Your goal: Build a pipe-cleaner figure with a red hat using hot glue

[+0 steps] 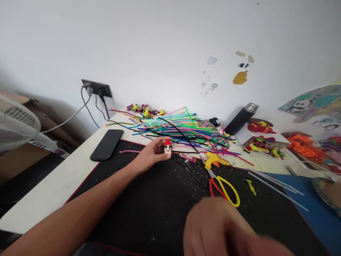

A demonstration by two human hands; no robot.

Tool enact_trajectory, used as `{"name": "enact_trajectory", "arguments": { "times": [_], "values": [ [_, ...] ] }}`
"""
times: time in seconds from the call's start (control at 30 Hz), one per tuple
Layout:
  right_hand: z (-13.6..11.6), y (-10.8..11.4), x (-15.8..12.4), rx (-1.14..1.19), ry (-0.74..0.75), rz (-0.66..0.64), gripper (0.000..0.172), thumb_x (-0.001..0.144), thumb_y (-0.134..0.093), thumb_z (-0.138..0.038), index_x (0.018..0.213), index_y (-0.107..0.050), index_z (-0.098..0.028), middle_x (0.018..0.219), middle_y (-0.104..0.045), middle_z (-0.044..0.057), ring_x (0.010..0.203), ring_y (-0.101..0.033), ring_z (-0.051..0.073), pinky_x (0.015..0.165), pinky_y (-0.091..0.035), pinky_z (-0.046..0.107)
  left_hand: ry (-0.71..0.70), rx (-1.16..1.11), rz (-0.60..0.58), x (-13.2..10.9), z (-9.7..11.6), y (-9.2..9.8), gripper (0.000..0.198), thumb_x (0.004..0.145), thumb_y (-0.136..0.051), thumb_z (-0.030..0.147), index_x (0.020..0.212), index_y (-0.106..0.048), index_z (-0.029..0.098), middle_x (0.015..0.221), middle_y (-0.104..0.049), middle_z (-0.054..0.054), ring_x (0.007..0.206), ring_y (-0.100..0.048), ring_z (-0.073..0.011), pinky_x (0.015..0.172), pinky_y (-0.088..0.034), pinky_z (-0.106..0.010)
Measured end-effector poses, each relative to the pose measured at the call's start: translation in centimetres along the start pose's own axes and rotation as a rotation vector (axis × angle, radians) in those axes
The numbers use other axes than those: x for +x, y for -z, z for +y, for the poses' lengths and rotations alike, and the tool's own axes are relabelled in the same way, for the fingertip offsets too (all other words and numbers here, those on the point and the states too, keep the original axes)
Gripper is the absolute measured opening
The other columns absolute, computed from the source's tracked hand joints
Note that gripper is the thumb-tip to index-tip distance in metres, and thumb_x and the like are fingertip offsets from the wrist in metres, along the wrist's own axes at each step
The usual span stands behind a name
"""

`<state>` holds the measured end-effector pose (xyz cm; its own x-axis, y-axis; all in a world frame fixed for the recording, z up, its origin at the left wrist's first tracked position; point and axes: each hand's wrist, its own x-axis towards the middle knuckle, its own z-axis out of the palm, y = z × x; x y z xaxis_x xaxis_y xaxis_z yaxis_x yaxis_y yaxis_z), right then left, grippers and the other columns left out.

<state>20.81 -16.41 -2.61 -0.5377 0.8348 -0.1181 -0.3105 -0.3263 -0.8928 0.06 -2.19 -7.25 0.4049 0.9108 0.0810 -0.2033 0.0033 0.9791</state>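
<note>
In the head view my left hand (150, 155) is closed on a small figurine head (167, 147) with a red cap, black brows and a pale face. It stays close to the heap of pipe cleaners (176, 126). My right hand (213, 227) is large and blurred at the bottom of the view, with its fingers curled. What it holds, if anything, is hidden. Beyond it lie scissors (229, 190) with red and yellow handles, and a yellow glue gun (214, 161). A small yellow piece (250, 187) rests on the black mat (149, 209).
A phone (107, 144) lies on the white table (50, 185) at left, near a fan (18, 121). A black flask (241, 119) leans at the back. Finished figures (259, 142) sit on a white box at right. Glue sticks (279, 190) lie on a blue surface.
</note>
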Motion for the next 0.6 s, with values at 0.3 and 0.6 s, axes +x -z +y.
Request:
{"name": "enact_trajectory", "arguments": {
  "times": [0.3,0.6],
  "values": [
    [-0.7,2.0,7.2,0.131,0.14,0.407,0.037,0.084,-0.079,-0.051,0.089,-0.065,-0.017,0.051,-0.039,-0.011,0.037,-0.027,0.004,0.039,-0.015,0.019,-0.025,0.089,0.057,-0.2,0.8,-0.2,0.065,0.075,-0.087,0.035,0.133,-0.059,0.025,0.132,-0.068,-0.009,0.125,-0.061,-0.0296,0.102,-0.045,-0.041],
    [0.3,2.4,10.2,0.149,0.001,0.253,0.046,0.082,-0.078,-0.058,0.084,-0.053,-0.02,0.057,-0.048,-0.009,0.038,-0.029,0.004,0.041,-0.011,0.021,-0.046,0.125,0.045,-0.3,0.5,-0.1,0.065,0.078,-0.086,0.04,0.135,-0.059,0.027,0.145,-0.061,-0.011,0.14,-0.051,-0.0339,0.111,-0.042,-0.045]
  ]
}}
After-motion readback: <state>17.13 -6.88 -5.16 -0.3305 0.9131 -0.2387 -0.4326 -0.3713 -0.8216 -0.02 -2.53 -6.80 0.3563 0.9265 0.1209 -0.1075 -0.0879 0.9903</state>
